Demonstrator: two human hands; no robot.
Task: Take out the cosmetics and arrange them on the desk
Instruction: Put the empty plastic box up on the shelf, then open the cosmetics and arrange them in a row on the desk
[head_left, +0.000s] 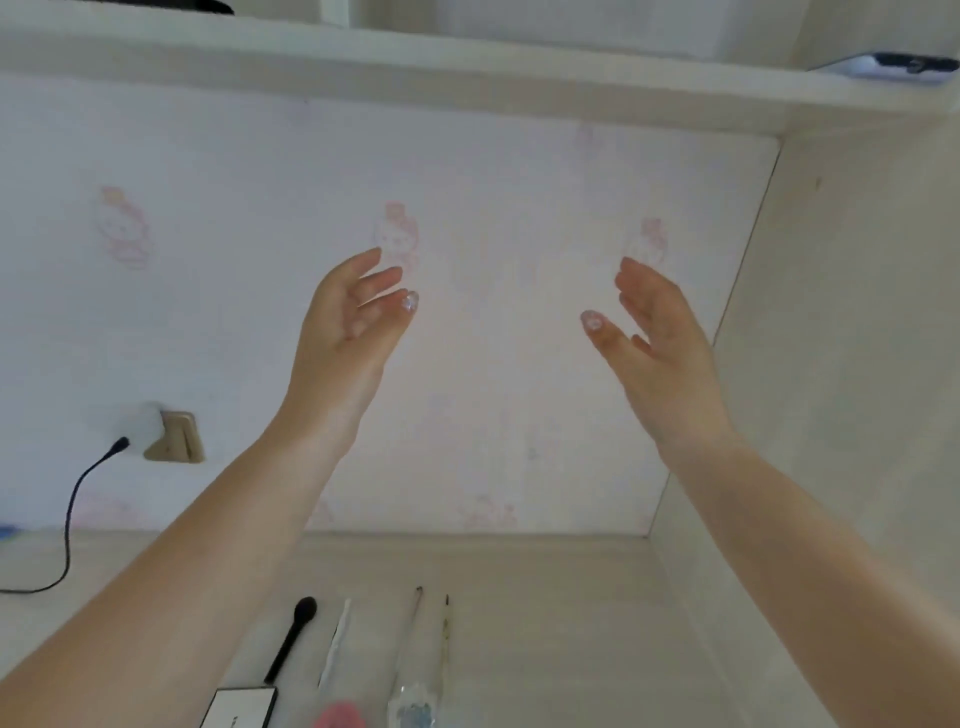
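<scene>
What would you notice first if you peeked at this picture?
Two bare hands raised in the middle, the left hand and right hand, both open and empty, palms facing each other. Below them on the desk, a black brush and slim makeup sticks lie side by side.

Around the black brush on the counter, the bottom edge cuts off a black-rimmed compact, a pink item and a clear blurred tube.

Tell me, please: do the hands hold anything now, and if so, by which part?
Nothing is held. The left hand and the right hand are both raised, open and empty, above the black brush on the desk.
</scene>
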